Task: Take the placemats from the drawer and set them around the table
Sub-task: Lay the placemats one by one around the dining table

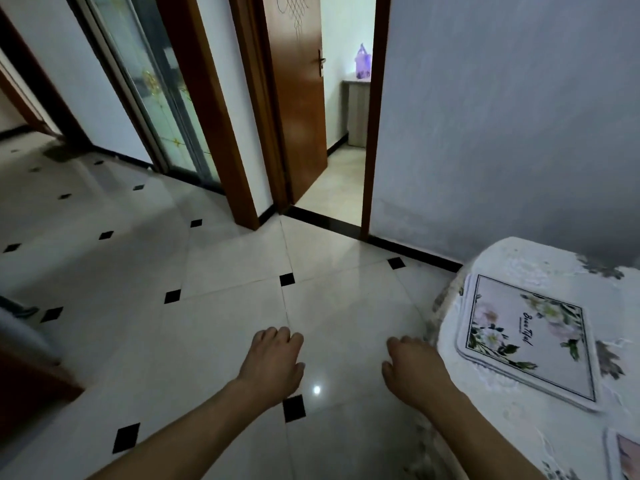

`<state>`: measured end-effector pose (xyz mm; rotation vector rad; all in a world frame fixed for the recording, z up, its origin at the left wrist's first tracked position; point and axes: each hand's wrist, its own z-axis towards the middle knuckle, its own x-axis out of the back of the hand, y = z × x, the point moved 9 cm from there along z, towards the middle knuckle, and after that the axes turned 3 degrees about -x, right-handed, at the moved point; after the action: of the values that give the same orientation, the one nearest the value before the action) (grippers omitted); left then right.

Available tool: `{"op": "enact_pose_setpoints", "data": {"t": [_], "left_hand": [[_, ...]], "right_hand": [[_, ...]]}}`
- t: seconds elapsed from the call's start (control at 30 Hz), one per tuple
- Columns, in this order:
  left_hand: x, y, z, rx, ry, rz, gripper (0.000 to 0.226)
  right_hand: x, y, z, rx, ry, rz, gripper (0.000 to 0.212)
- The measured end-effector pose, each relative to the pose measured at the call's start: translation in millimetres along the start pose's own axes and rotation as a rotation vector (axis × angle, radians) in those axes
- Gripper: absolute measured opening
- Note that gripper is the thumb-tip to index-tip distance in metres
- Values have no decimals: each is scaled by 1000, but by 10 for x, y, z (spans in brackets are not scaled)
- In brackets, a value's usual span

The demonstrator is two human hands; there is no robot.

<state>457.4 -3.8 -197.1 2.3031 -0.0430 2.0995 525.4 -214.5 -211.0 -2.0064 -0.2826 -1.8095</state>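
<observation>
Hands empty: left hand [273, 358] and right hand [412, 367] hang over floor, fingers loosely curled, gripping nothing. Floral placemat [526, 337] lies flat on table [519, 258] near edge; second placemat [623, 455] partly cut off. Risk: right forearm brushing, sliding the mat off.

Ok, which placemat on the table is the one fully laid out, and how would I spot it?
Look to the right, at the table under a white lace cloth beside the grey wall. The placemat lies flat near its rounded end, just beyond the right hand. It shows whole, with white flowers, green leaves and dark script inside a thin dark border, while the other placemat is cut off at the bottom corner.
</observation>
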Motion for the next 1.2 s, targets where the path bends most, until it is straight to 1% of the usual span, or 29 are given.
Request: {"op": "enact_pose_setpoints", "data": {"t": [0.13, 0.2, 0.27, 0.37, 0.47, 0.53, 0.67, 0.83, 1.0, 1.1, 1.2], "left_hand": [[23, -18, 746, -108, -6, -5, 38], [15, 28, 1141, -182, -12, -7, 38], [16, 95, 1592, -267, -21, -12, 36], [16, 273, 2228, -418, -34, 3, 34], [66, 614, 2799, -621, -40, 21, 35], [121, 905, 3074, -747, -28, 40, 35], [177, 1646, 3429, -972, -30, 70, 35], [86, 2573, 3586, -1201, -54, 105, 36], [-37, 3328, 3789, -1325, -61, 180, 33], [-137, 3678, 3943, -1383, -64, 244, 27], [-276, 3945, 4160, -1409, -83, 311, 28]], "right_hand": [[42, 267, 421, -100, -19, -23, 22], [28, 459, 568, -180, -29, -34, 18], [18, 677, 699, -288, -21, -52, 18], [64, 970, 810, -473, -25, -75, 24], [118, 1239, 806, -675, -12, -58, 21], [177, 1342, 734, -773, 6, -37, 21], [230, 1572, 431, -1002, 50, 13, 17], [135, 1981, 48, -1245, 70, 40, 27], [-74, 2521, -179, -1400, 81, 100, 27], [-203, 2785, -208, -1455, 95, 174, 27], [-334, 2956, -210, -1499, 86, 232, 26]]}}
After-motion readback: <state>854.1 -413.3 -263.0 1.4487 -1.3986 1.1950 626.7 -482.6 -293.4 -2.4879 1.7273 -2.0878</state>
